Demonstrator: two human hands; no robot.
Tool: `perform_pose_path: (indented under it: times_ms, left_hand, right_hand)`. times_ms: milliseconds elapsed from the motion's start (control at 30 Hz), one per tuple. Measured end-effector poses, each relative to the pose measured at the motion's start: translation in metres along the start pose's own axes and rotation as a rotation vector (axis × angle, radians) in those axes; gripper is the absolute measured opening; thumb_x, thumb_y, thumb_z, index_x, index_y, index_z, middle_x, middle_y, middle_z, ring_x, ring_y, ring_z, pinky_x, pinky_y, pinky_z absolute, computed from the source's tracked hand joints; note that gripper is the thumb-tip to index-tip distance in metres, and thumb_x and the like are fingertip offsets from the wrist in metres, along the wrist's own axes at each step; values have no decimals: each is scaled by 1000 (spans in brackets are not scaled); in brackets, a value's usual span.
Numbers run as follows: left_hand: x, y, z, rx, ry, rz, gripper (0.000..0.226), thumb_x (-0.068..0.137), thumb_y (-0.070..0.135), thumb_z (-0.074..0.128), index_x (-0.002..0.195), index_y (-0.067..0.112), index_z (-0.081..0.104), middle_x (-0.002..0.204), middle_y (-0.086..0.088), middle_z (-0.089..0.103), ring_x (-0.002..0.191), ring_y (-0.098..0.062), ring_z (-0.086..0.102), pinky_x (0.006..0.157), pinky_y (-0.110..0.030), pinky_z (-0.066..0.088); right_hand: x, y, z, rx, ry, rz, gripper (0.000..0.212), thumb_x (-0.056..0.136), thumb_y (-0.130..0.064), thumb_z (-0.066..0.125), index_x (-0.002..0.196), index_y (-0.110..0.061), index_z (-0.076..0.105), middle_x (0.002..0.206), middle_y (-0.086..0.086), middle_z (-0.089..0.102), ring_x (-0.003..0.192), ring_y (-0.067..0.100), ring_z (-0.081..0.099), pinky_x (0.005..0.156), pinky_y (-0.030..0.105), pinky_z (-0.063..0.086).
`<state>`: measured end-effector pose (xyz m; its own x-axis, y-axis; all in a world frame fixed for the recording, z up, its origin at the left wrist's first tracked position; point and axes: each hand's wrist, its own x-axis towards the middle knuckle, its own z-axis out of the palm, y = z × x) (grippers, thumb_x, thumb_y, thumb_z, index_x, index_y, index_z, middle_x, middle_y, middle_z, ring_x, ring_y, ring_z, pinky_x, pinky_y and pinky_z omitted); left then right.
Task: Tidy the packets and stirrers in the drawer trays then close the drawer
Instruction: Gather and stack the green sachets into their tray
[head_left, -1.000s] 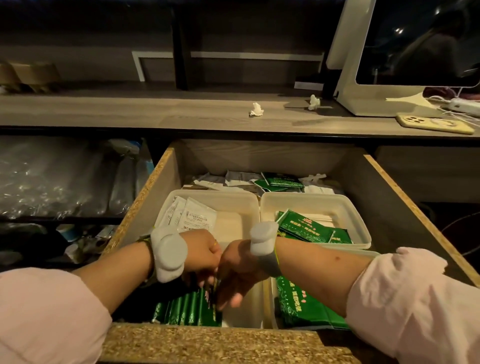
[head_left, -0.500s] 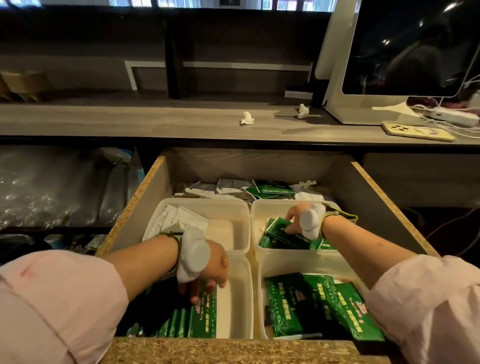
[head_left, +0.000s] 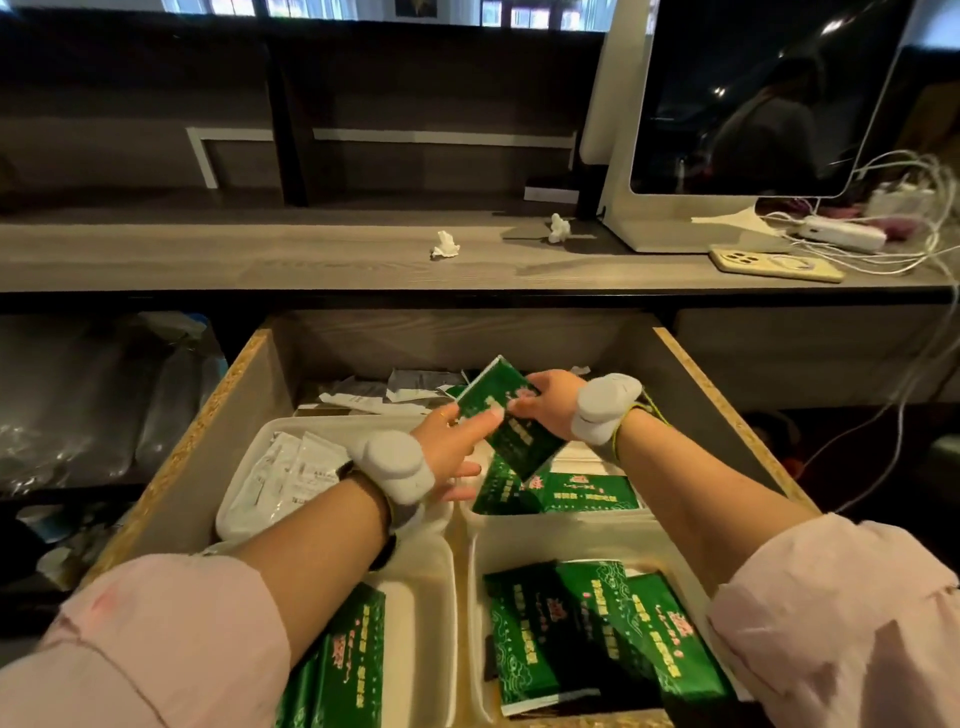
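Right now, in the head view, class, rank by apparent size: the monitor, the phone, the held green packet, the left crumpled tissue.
1. monitor
2. green packet and phone: unranked, packet is nearer the camera
3. left tissue

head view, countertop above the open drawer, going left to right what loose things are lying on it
crumpled tissue → second crumpled tissue → phone → white power strip. The monitor stretches across the right part, so it is left out of the order.

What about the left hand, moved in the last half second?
Yes. The left hand moved from over the near-left tray back and right to the far-left tray.
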<state>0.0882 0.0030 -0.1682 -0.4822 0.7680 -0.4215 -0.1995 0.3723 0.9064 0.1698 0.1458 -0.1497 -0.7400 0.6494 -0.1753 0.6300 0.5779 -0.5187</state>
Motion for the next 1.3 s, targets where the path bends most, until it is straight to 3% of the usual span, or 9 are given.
perform_pose_path:
  times_ms: [200,300,400,600,733,867,1067,1167,1300]
  left_hand:
    - [4,1,-7,-118,91,-42,79,64,60,70,126,15,50,115,-14,64,102,-33,64,85,-56,52]
    - [3,-4,-15,-245,55,-86,24,82,35,64,95,15,61,103,-4,61,88,-22,64,81,-46,52]
    - [5,-8,-19,-249,77,-65,17,87,22,56,102,14,57,114,-4,61,97,-20,64,78,-44,53]
    - [6,-10,-19,-136,95,-28,41,82,15,62,121,15,47,114,-7,61,96,-20,66,84,-50,55]
    - [9,-11,-22,-77,97,25,58,83,14,63,132,23,34,110,-4,58,97,-21,64,82,-46,55]
    - [13,-12,-19,-69,92,132,85,77,19,72,143,30,21,118,-7,59,102,-26,63,91,-48,51]
    - [9,-8,-11,-78,22,212,76,74,14,75,137,22,31,116,-6,62,104,-26,63,92,-47,52]
    - [7,-8,-16,-130,41,113,54,78,16,71,120,26,37,112,-8,59,99,-30,64,88,-52,52]
    - [6,-13,-18,-126,9,79,52,79,19,70,118,28,38,110,-9,57,99,-31,64,82,-52,53]
  right_hand:
    - [-23,-23,12,672,-498,-18,20,95,-19,45,97,-18,65,106,9,69,91,22,66,68,31,53]
    - [-11,-6,14,468,-323,210,31,96,-22,45,116,-8,63,97,6,67,80,22,63,69,32,48]
    - [-2,18,27,-137,-233,252,44,95,-23,51,132,0,48,131,16,55,116,33,56,83,36,48]
    - [4,27,58,-74,-193,163,67,87,-23,65,143,-2,33,150,18,32,139,34,30,114,41,25]
    - [9,19,41,139,-156,156,62,81,-16,70,137,-9,44,131,15,55,102,23,55,88,35,46]
    - [1,-5,16,418,-65,54,56,84,-18,66,135,-25,44,77,-2,61,54,8,57,42,20,48]
    - [-14,-19,5,810,-416,-28,25,97,-31,43,114,-23,59,110,13,69,81,20,68,71,33,53]
    - [-5,9,3,234,-219,42,35,97,-23,47,130,-15,54,126,11,63,110,26,62,85,34,48]
    - [3,52,17,-567,-436,60,55,84,-33,66,135,-20,50,140,3,50,125,24,49,100,28,39]
